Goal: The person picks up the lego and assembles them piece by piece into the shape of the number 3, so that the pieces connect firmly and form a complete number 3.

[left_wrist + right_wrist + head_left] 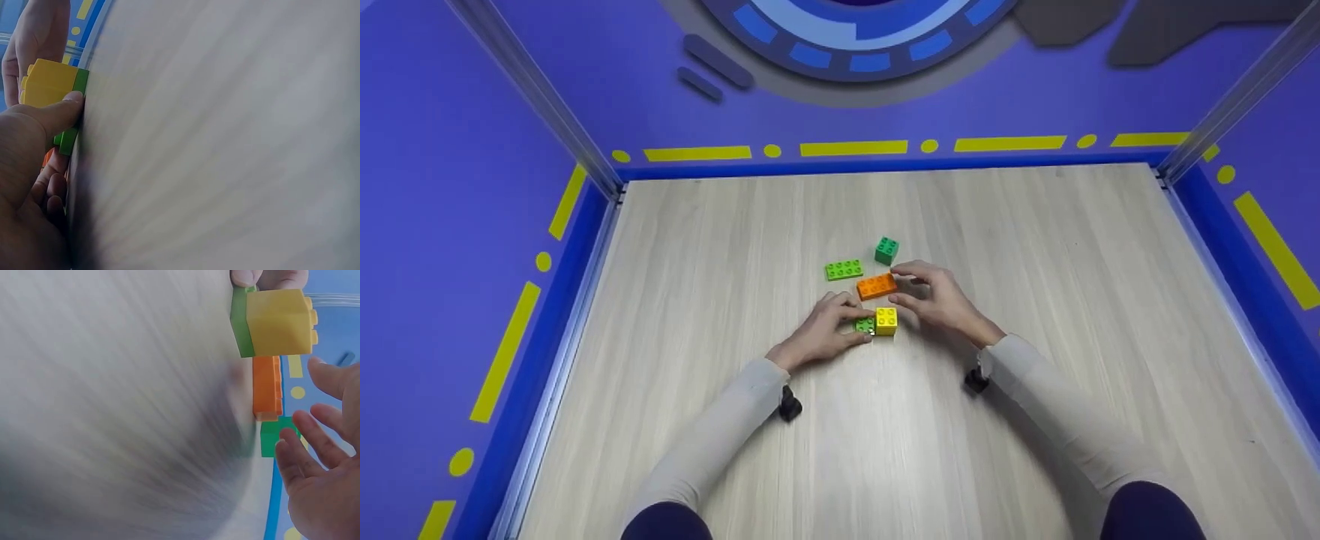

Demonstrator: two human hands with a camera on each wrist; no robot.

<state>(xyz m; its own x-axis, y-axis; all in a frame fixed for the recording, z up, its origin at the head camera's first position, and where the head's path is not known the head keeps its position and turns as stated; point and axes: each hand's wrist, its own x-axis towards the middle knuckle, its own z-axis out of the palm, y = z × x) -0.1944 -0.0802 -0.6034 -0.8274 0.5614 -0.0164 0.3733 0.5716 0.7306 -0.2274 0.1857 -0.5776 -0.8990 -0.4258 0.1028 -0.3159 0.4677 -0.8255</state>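
Observation:
A yellow building brick (886, 321) sits on the right part of a flat green brick (865, 325) that lies on the table. My left hand (826, 328) pinches the green brick at its left part between thumb and fingers; the left wrist view shows the thumb (62, 112) against its side. To the right, my right hand (941, 301) hovers with fingers spread and holds nothing. Its fingertips are near an orange brick (876, 286), behind the yellow one. In the right wrist view a gap shows between that hand (326, 478) and the yellow brick (281, 323).
Behind the orange brick lie a flat light-green brick (844, 270) and a dark-green brick (886, 250). The wooden table (720, 247) is bounded by blue panels (855, 120) at the back and both sides. Small black devices sit at both wrists.

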